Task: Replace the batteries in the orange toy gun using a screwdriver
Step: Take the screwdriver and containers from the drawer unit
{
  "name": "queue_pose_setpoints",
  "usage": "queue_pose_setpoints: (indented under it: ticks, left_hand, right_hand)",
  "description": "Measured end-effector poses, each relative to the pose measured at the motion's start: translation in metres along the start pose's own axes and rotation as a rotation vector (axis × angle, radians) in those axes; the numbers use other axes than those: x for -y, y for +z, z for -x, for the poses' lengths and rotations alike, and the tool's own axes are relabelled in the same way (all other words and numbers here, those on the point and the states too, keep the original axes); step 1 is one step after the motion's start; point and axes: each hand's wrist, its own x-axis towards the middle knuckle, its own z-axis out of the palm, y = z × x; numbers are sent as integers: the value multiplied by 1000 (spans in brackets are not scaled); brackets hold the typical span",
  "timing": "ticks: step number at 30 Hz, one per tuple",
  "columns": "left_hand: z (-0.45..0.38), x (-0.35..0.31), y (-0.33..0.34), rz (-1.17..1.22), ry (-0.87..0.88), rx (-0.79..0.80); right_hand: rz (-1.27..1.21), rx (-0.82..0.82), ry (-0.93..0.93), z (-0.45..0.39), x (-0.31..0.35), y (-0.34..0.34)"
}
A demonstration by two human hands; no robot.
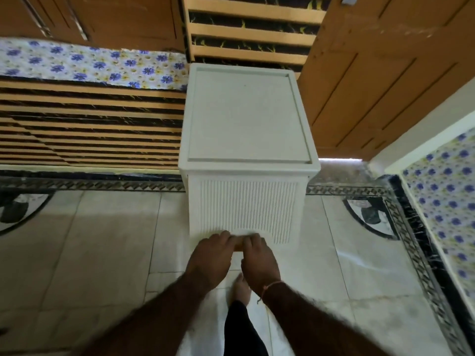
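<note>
My left hand and my right hand are held close together in front of the white plastic stool, low against its ribbed front side. Between them shows a small patch of an orange-brown object. The fingers of both hands curl over it and hide most of it, so I cannot tell its shape. The stool's flat square top has nothing on it. No screwdriver or batteries are in view.
The stool stands on a pale tiled floor with a dark patterned border. A wooden slatted bed frame with a flowered mattress lies to the left, a wooden door to the right. My bare foot is below my hands.
</note>
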Motion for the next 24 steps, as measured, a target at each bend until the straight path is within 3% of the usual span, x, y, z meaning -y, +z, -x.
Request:
queue_pose_setpoints:
  ticks: [4,10,13,16,24]
  left_hand:
    - [43,-15,-4,-168,99,-93]
    - [62,-32,-52,-257,147,-340]
    - [43,-33,-88,-290,114,-427]
    - [18,-28,-115,-343,73,-412]
    - [-42,14,-141,-351,-28,-500]
  right_hand:
    - [56,-207,-62,43,12,-22]
    - [151,-370,-171,74,14,-70]
    - [192,-453,-160,52,14,-102]
    - [271,-453,-153,25,15,-124]
    - [328,-542,-126,-46,-11,-158]
